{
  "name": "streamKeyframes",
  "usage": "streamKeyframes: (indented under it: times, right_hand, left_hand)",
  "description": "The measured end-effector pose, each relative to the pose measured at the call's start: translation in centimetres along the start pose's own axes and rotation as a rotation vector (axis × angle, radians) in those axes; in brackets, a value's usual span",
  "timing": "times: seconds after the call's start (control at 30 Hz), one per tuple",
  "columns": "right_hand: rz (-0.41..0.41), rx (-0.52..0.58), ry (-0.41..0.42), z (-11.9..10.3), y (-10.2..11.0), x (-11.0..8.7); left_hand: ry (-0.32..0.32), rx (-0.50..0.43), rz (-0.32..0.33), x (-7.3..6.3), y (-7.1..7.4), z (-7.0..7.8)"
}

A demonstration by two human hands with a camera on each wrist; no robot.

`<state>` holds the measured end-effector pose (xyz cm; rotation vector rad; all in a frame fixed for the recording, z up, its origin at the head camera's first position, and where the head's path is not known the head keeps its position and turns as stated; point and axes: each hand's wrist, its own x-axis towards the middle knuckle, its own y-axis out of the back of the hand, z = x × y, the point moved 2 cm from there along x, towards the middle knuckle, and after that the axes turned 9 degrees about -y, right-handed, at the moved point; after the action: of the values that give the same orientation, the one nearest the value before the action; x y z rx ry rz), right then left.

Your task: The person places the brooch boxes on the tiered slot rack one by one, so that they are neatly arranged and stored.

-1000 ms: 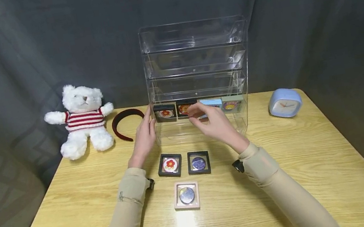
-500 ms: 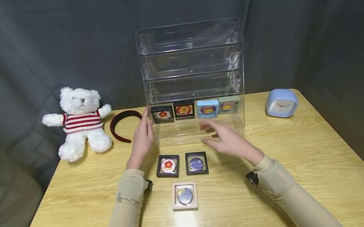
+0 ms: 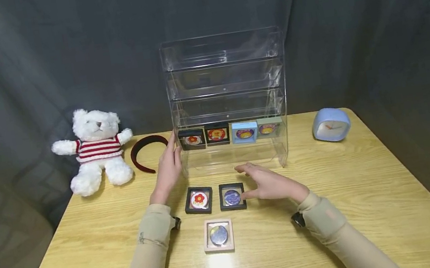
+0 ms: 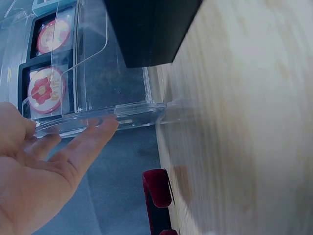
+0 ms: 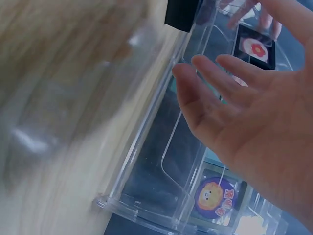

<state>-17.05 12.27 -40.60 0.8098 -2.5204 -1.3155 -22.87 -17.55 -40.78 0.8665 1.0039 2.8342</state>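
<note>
the left hand (image 3: 167, 166) rests with straight, loosely spread fingers against the left wall of the clear acrylic rack (image 3: 224, 81). the right hand (image 3: 266, 183) hovers just in front of the rack, fingers relaxed and apart, holding nothing, its fingertips beside the black framed blue badge (image 3: 232, 196). that frame lies flat in front of the rack; it looks light, stiff and smooth, best pinched by opposite edges.

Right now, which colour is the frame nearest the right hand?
Black, around a blue round badge; the head view shows it best.
</note>
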Motion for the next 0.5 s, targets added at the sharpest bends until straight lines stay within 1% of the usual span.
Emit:
streamKeyframes:
  times: [0.17, 0.4, 0.5]
  right_hand:
    - [-0.028, -0.027, -0.001, -0.1, -0.5, 0.1]
    - [-0.057, -0.05, -0.016, -0.3, -1.2, 0.3]
    - [-0.063, -0.08, -0.016, -0.3, -1.5, 0.4]
  left_hand:
    - [-0.001, -0.008, 0.008, -0.1, 0.1, 0.1]
    - [0.003, -0.004, -0.002, -0.1, 0.1, 0.0]
    - [0.003, -0.006, -0.002, -0.1, 0.1, 0.0]
